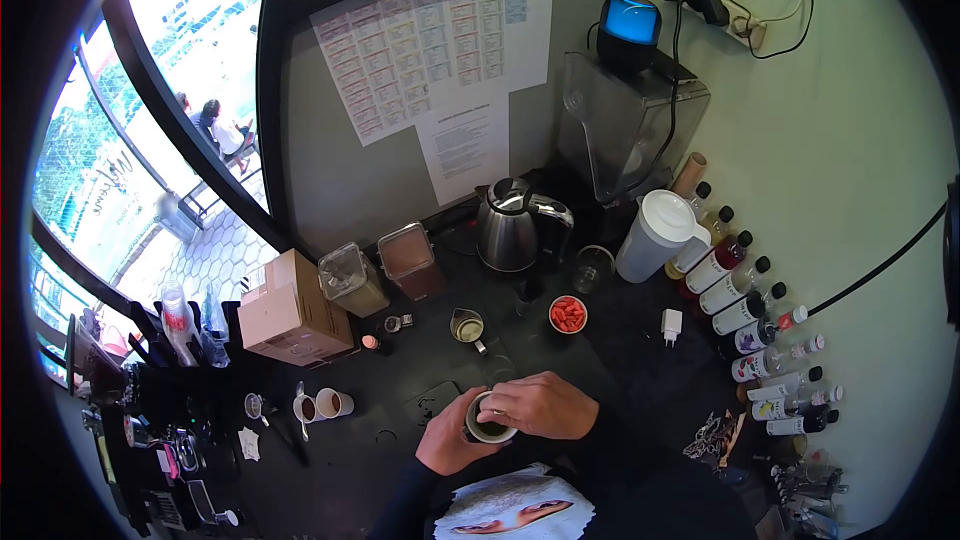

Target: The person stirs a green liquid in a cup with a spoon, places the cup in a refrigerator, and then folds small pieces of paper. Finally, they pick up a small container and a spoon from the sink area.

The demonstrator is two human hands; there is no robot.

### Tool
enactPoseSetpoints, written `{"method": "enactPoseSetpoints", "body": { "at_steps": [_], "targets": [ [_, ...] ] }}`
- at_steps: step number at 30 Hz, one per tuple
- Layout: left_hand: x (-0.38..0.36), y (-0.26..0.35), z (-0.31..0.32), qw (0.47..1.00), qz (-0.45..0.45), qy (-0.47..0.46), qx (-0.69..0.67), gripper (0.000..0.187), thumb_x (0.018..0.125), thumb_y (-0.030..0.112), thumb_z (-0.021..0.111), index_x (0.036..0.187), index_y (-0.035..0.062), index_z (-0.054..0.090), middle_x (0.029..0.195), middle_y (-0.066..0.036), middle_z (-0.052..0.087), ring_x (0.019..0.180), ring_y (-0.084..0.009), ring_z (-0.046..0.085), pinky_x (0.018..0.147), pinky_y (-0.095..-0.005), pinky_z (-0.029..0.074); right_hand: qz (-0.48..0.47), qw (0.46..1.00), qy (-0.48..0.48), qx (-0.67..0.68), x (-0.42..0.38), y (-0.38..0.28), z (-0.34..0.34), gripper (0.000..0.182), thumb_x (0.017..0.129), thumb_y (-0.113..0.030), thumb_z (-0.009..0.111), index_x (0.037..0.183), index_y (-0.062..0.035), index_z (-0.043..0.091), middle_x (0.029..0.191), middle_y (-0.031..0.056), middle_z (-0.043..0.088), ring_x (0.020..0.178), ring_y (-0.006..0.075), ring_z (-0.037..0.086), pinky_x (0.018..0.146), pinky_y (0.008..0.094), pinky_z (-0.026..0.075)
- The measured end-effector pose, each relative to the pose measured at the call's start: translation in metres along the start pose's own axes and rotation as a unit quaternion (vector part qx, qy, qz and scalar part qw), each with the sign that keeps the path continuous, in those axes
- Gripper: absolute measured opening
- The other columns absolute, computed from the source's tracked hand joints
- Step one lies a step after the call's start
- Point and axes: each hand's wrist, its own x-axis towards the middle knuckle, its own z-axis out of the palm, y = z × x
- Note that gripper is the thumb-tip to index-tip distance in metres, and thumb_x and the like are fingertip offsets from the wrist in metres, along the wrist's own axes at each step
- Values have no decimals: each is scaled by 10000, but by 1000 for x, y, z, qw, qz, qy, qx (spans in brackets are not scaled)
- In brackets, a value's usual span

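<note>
cup (490, 430) of dark liquid in the left hand's (452, 437) curled grip, right hand's (543, 406) bent fingers at its rim

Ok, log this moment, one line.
left hand: holding pale-rimmed round cup | right hand: fingers over cup opening | silver metal kettle: upright on black counter

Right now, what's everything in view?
Box: one, brown, left
Tubs: two, clear, beside box
Kettle: one, silver, back centre
Jug: one, white, right of kettle
Bottles: many, mixed, right
Metal pitcher: one, silver, centre
Red-filled bowl: one, white, centre
Charger: one, white, right
Cups: two, white, left
Speaker-like device: one, black, upper right
Sheets: several, white, back wall
People: two, dark and white clothing, outside
Small items: many, mixed, left
Held cup: one, white, between hands
Left hand: one, dark-sleeved, around cup
Right hand: one, dark-sleeved, over cup
</note>
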Motion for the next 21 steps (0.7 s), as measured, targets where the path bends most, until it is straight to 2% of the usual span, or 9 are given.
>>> {"method": "enactPoseSetpoints", "body": {
  "at_steps": [5,8,10,12,16,19,21],
  "targets": [
    [0,-5,0,1000,1,3,-3,882,684,247,972,1434,74,543,1255,-186,704,1168,-373,707,961,-430,576,12,1000,0,-21,-1,0,-1,117,981,-187,719,1002,-73,702,889,69,687,756,285,722,656,377,602],
    [0,-7,0,1000,-2,-4,5,893,691,253,962,1454,70,535,1290,-177,694,1194,-363,694,985,-430,569,-30,999,8,27,1,2,-1,131,975,-191,724,1013,-68,705,895,75,696,763,289,723,664,384,605],
    [0,-7,0,1000,-5,-8,10,903,699,258,953,1472,66,528,1327,-168,683,1222,-354,681,1009,-430,562,2,1000,2,-21,1,2,0,148,966,-191,734,1040,-64,712,902,72,702,778,287,725,674,385,607],
    [2,-5,-1,1000,4,4,9,883,682,248,971,1432,68,541,1246,-188,707,1164,-372,708,959,-428,576,1,1000,-4,-9,-1,4,2,156,963,-189,739,1052,-64,713,901,73,704,777,289,725,673,387,606],
    [1,-4,-2,1000,7,3,1,889,678,250,973,1433,68,541,1247,-188,708,1165,-371,709,959,-430,576,-33,999,-7,26,4,3,-2,159,952,-178,751,1055,-61,720,903,71,705,780,290,723,679,386,606],
    [1,-3,-3,1000,-3,4,10,897,675,253,976,1437,68,539,1253,-189,707,1166,-371,709,960,-432,577,-1,1000,-5,-17,5,1,-3,151,955,-177,749,1049,-61,726,921,70,706,795,284,723,690,385,606],
    [2,4,-6,1000,-8,11,11,894,674,252,976,1434,68,542,1258,-191,706,1163,-372,711,958,-434,579,-2,1000,-5,-1,3,2,-3,144,958,-179,747,1033,-59,723,916,70,704,787,284,722,686,384,606]
  ]
}}
